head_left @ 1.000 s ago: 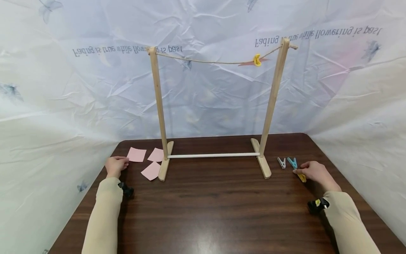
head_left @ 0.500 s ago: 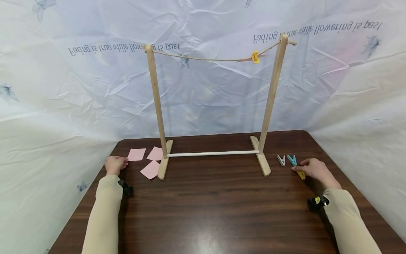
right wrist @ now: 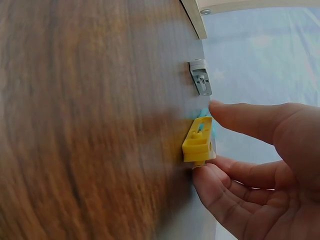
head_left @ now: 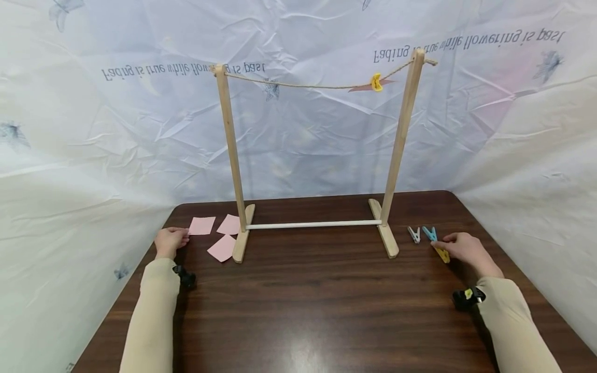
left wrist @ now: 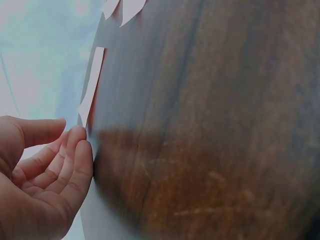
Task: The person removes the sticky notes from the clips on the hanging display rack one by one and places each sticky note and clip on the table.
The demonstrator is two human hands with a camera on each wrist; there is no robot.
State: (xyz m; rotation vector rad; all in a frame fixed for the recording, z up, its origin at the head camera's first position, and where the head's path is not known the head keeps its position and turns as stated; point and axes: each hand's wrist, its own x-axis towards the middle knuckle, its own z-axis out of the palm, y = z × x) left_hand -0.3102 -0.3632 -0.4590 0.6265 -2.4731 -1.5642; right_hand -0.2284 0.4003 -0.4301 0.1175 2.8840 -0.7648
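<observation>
On the table's left, my left hand (head_left: 170,242) touches the near corner of a pink paper square (head_left: 202,226) with its fingertips. In the left wrist view the thumb stands apart from the fingers, and the square (left wrist: 93,85) is seen almost edge-on. At the right, my right hand (head_left: 468,253) holds a yellow clothespin (head_left: 441,254) low at the tabletop, thumb on one side and fingertips on the other; the thumb's contact is hard to see. A blue clothespin (head_left: 430,233) and a grey-white clothespin (head_left: 414,234) lie just beyond it.
Two more pink squares, one near (head_left: 222,248) and one farther back (head_left: 229,224), lie by the stand's left foot. A wooden stand (head_left: 401,140) carries a sagging rope (head_left: 298,85). On it a yellow clip (head_left: 377,82) holds a pink paper. Fabric hangs behind.
The head view has tilted slightly. Both hands stay nearly in place beside the pink square and the yellow clothespin.
</observation>
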